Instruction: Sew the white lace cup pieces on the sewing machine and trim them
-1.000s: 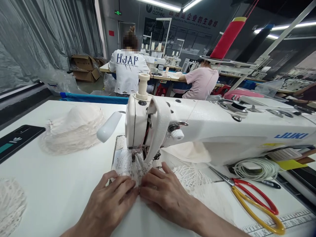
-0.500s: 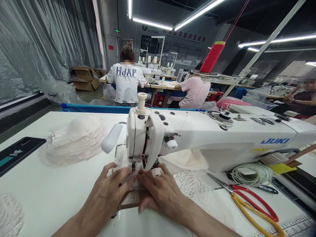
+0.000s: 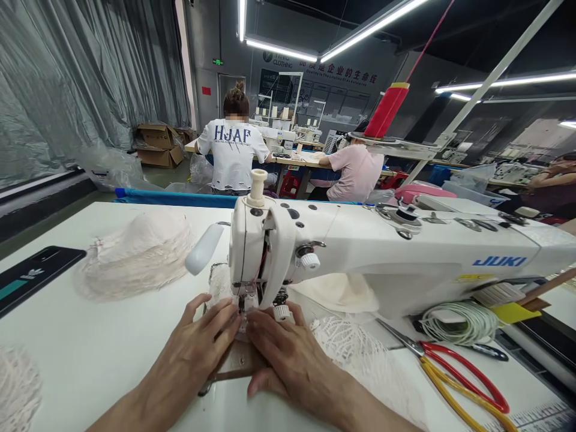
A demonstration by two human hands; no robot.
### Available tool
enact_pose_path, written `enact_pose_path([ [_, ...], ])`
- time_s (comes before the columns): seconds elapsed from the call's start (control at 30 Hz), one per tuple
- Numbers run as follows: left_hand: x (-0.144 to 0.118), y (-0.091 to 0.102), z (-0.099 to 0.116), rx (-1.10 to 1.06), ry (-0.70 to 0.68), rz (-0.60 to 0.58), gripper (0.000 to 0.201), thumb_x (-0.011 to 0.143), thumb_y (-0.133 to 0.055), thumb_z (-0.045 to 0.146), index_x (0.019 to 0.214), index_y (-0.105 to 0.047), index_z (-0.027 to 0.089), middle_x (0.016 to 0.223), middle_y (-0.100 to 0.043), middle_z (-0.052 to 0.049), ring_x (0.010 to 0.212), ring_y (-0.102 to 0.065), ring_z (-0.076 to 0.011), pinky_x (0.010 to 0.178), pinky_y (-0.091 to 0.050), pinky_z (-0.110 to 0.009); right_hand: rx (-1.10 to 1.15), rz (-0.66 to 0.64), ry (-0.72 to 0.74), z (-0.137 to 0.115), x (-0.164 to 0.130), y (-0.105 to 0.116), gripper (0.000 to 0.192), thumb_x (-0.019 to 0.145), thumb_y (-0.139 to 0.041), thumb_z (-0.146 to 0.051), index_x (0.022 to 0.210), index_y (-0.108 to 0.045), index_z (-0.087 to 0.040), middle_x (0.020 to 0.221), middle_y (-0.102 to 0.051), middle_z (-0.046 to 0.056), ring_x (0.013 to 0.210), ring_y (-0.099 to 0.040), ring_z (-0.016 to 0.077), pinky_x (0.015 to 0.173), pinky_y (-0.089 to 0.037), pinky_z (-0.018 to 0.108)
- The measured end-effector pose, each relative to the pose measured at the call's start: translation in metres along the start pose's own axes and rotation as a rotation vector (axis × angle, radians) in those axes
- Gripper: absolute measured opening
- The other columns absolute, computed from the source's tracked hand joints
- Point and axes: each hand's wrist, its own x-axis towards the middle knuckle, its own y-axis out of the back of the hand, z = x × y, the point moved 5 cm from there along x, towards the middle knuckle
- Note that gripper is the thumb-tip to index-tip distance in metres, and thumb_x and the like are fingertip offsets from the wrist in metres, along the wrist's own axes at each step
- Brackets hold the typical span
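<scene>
White lace fabric (image 3: 219,282) lies beneath the presser foot (image 3: 242,303) of a white sewing machine (image 3: 396,240). To the left of the foot, my left hand (image 3: 198,342) rests on the lace, fingers stretched forward and lying flat. My right hand (image 3: 292,354) presses down just right of the foot, its fingers laid forward and its thumb out to the side. Both sets of fingertips sit close to the needle area and cover much of the lace there. More lace (image 3: 355,342) spreads out on the table at right.
Scissors (image 3: 463,375) with red and yellow handles lie at right, near a coil of pale cord (image 3: 459,318). A pile of white lace pieces (image 3: 139,258) and a phone (image 3: 38,276) are on the left. Two people sit at tables ahead; another is at far right.
Both hands have shifted slightly toward me and to the left, staying on the lace beside the presser foot. The camera view has tilted a little.
</scene>
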Motion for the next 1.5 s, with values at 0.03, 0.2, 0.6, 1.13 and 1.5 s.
enact_pose_path([
  [0.03,0.000,0.001,0.001,0.000,0.005,0.010,0.026,0.095,-0.036,0.016,0.112,-0.056,0.015,0.111,-0.064,-0.007,0.108,-0.053,-0.0183,0.102,-0.024,-0.042,0.025,0.000,0.011,-0.001,0.000,0.001,0.059,0.081,-0.042,-0.064,0.111,-0.053,-0.014,0.102,-0.063,0.009,0.091,-0.054,0.0209,0.094,-0.027,0.041],
  [0.2,0.005,0.010,0.007,-0.047,-0.004,0.047,0.031,0.097,-0.028,0.012,0.108,-0.057,0.013,0.097,-0.067,-0.007,0.096,-0.057,-0.0171,0.090,-0.031,-0.038,0.076,0.011,0.021,-0.003,0.000,0.003,0.057,0.085,-0.037,-0.062,0.110,-0.054,-0.014,0.098,-0.064,0.008,0.091,-0.054,0.0209,0.093,-0.026,0.041],
  [0.6,0.008,0.011,-0.001,-0.037,0.053,0.021,0.031,0.094,-0.028,0.008,0.108,-0.055,0.015,0.100,-0.064,-0.007,0.099,-0.057,-0.0157,0.094,-0.028,-0.039,0.003,0.071,-0.030,0.000,0.000,0.003,0.044,0.091,-0.039,-0.053,0.105,-0.057,-0.015,0.099,-0.065,0.008,0.087,-0.056,0.0194,0.093,-0.027,0.042],
  [1.13,0.001,0.030,-0.012,0.067,0.058,0.010,0.035,0.083,-0.031,-0.005,0.086,-0.057,0.018,0.088,-0.065,-0.003,0.073,-0.058,-0.0157,0.084,-0.036,-0.037,-0.016,0.170,-0.071,-0.006,0.007,0.004,0.048,0.084,-0.048,-0.059,0.099,-0.056,-0.015,0.089,-0.063,0.008,0.078,-0.053,0.0212,0.078,-0.031,0.040],
  [1.5,-0.071,0.073,0.041,0.046,0.015,-0.071,0.026,0.083,-0.039,0.015,0.079,-0.063,0.025,0.075,-0.070,0.002,0.061,-0.055,-0.0180,0.081,-0.030,-0.036,0.071,-0.019,0.132,-0.045,-0.003,0.013,0.021,0.090,-0.036,-0.004,0.087,-0.055,-0.013,0.081,-0.057,0.005,0.069,-0.045,0.0148,0.061,-0.031,0.030],
])
